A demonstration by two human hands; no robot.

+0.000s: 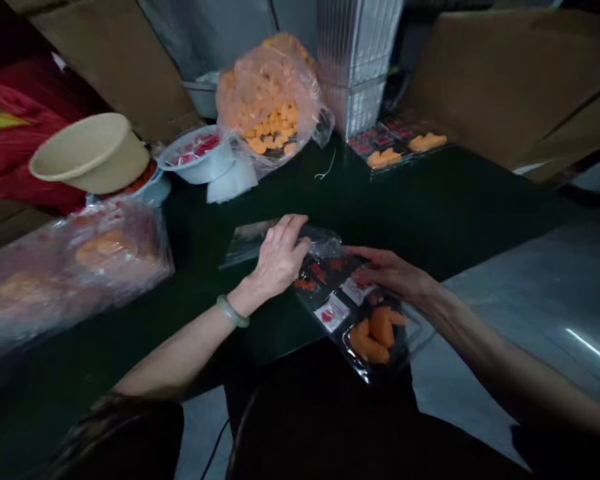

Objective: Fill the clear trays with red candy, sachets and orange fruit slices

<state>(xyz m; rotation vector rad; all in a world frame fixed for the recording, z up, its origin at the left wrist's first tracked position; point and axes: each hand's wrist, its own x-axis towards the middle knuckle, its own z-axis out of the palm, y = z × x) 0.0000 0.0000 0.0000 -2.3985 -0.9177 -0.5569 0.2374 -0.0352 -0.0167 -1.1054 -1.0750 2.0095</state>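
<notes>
A clear plastic tray tilts over the near table edge, with clear film around it. Its compartments hold orange shaped pieces, small white packets with red print and small red-orange pieces. My right hand grips the tray's right side, thumb and fingers over its edge. My left hand, with a pale green bangle on the wrist, is over the clear film at the tray's far end. Its fingers are stretched out and the thumb stands apart; whether it touches the film is unclear.
Plastic-wrapped packs lie at left. Behind are a cream basin, a pale bowl of red packets and a bag of orange pieces. Stacked clear trays and a filled tray stand near a cardboard box.
</notes>
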